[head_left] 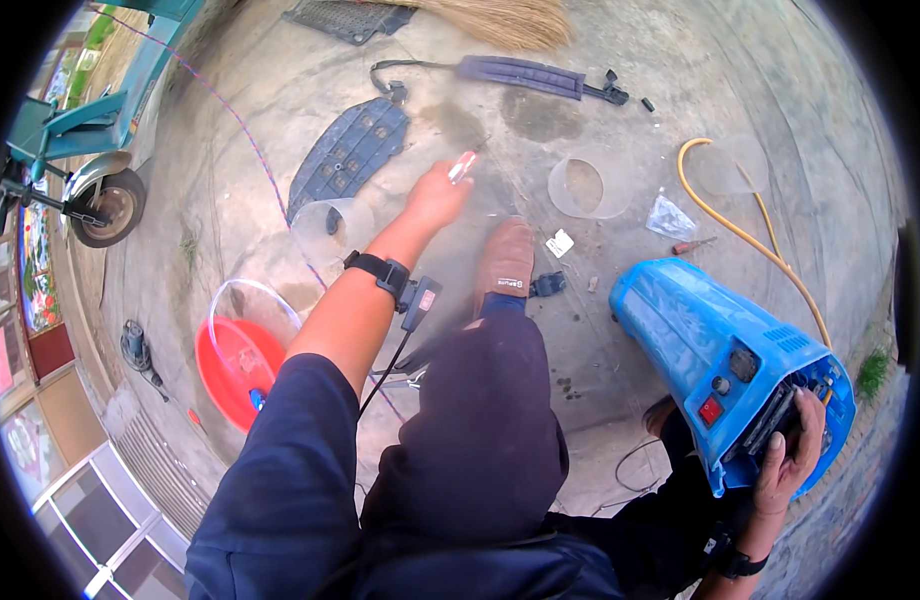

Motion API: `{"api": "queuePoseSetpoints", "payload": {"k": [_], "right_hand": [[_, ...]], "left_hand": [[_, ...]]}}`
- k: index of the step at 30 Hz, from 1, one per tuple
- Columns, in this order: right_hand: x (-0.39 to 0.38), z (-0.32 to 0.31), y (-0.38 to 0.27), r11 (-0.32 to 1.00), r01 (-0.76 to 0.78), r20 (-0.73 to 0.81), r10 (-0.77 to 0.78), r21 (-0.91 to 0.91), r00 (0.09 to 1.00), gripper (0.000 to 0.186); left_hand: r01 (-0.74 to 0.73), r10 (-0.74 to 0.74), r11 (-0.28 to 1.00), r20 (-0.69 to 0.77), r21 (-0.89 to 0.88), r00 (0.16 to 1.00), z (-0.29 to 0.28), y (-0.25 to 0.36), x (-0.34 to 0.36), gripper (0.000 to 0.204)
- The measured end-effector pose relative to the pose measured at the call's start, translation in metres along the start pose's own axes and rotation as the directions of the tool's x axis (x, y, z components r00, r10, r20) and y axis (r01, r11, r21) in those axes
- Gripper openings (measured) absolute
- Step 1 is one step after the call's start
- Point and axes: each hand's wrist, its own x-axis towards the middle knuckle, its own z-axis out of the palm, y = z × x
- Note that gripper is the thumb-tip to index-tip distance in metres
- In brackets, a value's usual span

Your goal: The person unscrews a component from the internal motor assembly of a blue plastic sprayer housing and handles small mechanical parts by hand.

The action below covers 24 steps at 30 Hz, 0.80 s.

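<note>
My left hand (440, 197) is stretched out ahead over the concrete. Its fingers are closed on a screwdriver (463, 167) with a clear and reddish handle and a thin, blurred shaft. At the lower right, a blue knapsack sprayer (695, 315) lies tilted, its open base toward me. A red switch (711, 409) and round knobs show on its side. My right hand (792, 455) is at the opening, thumb and fingers closed around a black block (770, 420) inside it. Part of the block is hidden by the hand and the blue housing.
A yellow hose (695, 160) curves behind the sprayer. Nearby lie an orange-handled screwdriver (693, 245), a plastic bag (670, 216) and a clear ring (590, 182). Farther off are a dark back pad (352, 150), a strap (520, 75) and a broom (500, 20). A red basin (230, 350) stands left.
</note>
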Motion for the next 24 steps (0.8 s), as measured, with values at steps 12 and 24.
{"api": "queuePoseSetpoints", "payload": {"k": [12,24], "right_hand": [[0.001,0.002,-0.004,0.999,0.004,-0.019,-0.003,0.047,1.0,0.056],[0.012,0.004,-0.014,0.997,0.074,-0.063,-0.071,0.035,0.995,0.05]], "left_hand": [[-0.014,0.013,0.974,-0.005,-0.227,1.0,-0.013,0.008,-0.044,0.054],[0.042,-0.043,0.923,0.004,-0.383,0.999,-0.087,0.053,-0.134,0.047]]}}
